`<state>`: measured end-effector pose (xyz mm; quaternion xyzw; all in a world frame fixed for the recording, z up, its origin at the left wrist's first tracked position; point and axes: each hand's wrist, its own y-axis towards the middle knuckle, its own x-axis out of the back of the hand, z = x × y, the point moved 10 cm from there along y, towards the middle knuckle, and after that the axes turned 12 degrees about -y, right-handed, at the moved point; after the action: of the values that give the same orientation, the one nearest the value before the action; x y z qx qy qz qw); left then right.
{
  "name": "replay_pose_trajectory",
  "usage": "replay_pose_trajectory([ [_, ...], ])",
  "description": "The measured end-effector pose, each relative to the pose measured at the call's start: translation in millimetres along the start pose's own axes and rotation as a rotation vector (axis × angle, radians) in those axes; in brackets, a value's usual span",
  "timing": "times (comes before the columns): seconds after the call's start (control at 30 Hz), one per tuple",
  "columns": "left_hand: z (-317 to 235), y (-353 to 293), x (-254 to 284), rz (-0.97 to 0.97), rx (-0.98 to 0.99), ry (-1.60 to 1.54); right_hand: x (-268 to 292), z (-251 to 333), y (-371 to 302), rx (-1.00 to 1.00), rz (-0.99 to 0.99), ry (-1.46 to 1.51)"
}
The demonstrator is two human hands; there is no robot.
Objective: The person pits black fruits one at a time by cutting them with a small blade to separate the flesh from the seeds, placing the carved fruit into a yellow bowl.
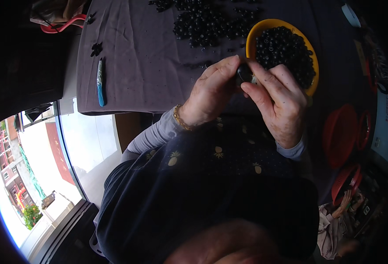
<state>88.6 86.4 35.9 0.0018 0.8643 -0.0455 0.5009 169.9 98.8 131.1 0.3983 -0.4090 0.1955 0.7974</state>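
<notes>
My left hand (212,90) and my right hand (276,94) meet near the table's front edge. Between their fingertips they pinch a small glossy black round piece (244,73), with something pale at its right side. My fingers partly cover it, so its exact kind is unclear. Just beyond my right hand stands a yellow bowl (315,61) holding many small black round pieces (279,48). A loose heap of similar black pieces (202,26) lies on the dark cloth (136,57) farther back, with a few stragglers close to my left hand.
A blue-handled, knife-like tool (100,83) lies at the table's left, near a small black cluster (96,49). Red baskets (340,136) stand to the right. Another person's hands (345,202) are at the lower right, by a red basket. A bright doorway opens on the left.
</notes>
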Motion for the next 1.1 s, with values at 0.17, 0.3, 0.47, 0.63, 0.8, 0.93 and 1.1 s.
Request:
replay_pose_trajectory([
  [0.17,0.7,-0.7,-1.1,-0.007,0.013,0.019,2.0,-2.9,-1.2,-0.028,0.008,0.072],
  [0.3,1.8,0.6,1.5,0.022,0.014,0.011,1.4,-4.7,-2.8,-0.029,-0.03,0.105],
  [0.47,3.4,0.3,1.9,0.045,0.044,-0.028,-0.2,-4.0,-3.5,-0.018,-0.031,0.062],
  [0.63,0.2,-1.6,0.3,0.028,0.037,0.002,-1.0,-1.5,-3.3,0.005,-0.035,0.041],
  [0.8,-0.7,-2.9,1.0,0.11,0.042,-0.087,-0.5,3.6,-0.6,0.026,-0.028,-0.009],
  [0.93,-0.8,-2.9,3.1,0.094,0.03,-0.063,3.3,1.1,-1.0,-0.028,-0.102,0.018],
  [1.1,3.8,-5.7,-2.3,0.024,0.054,0.023,-1.0,-3.7,-0.9,-0.084,-0.084,0.047],
])
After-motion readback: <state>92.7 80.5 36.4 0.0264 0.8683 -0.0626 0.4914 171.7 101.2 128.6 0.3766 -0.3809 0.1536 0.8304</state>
